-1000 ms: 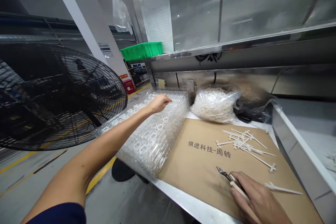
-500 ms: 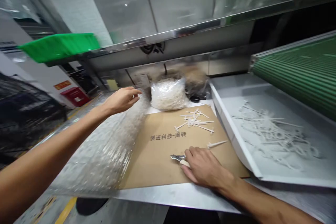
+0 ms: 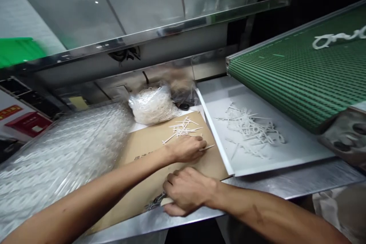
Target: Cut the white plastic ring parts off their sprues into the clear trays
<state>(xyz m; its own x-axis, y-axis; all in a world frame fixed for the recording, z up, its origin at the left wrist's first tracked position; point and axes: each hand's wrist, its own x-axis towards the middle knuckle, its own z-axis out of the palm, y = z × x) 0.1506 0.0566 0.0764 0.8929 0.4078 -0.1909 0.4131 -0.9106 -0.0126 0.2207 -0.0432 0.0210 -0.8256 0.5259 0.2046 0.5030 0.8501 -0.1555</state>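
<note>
My left hand is pinched shut on a thin white plastic stick, whose tip shows past the fingertips. My right hand is closed on the pale handles of a pair of side cutters, with the metal jaws pointing left, low on the brown cardboard sheet. Above my hands, a small loose pile of white plastic sticks lies on the cardboard. Part of the sheet's printed text is hidden under my left forearm.
A grey metal tray with a heap of white sticks adjoins the cardboard on the right. A green belt conveyor slopes above it. Stacked clear plastic trays lie at left, and a bag of white plastic rings stands behind the cardboard.
The view has swung right. My left hand has moved from the clear trays onto the cardboard and now holds a stick. My right hand still holds the cutters.
</note>
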